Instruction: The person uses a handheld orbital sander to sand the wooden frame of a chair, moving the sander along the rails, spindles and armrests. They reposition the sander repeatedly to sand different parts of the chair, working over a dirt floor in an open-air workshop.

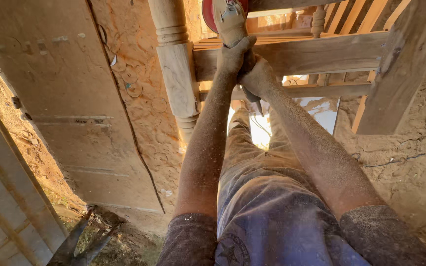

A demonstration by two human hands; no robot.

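Both my arms reach forward, coated in sawdust. My left hand [233, 55] grips the body of an angle grinder [227, 17] with a red guard at the top of the view. My right hand [258, 78] holds the grinder's rear handle just below and right of the left hand. The tool sits against a horizontal rail [321, 53] of a wooden furniture frame, next to a turned wooden leg [177, 74]. My dusty shorts [267, 197] fill the lower middle.
Flat wooden boards [75, 113] lie on the sawdust-covered ground at left. A thick wooden post [400, 69] slants at right. Slatted frame parts [351, 17] stand behind the rail. A thin cable [400, 158] trails over the dust at right. A dark metal tool [80, 241] lies bottom left.
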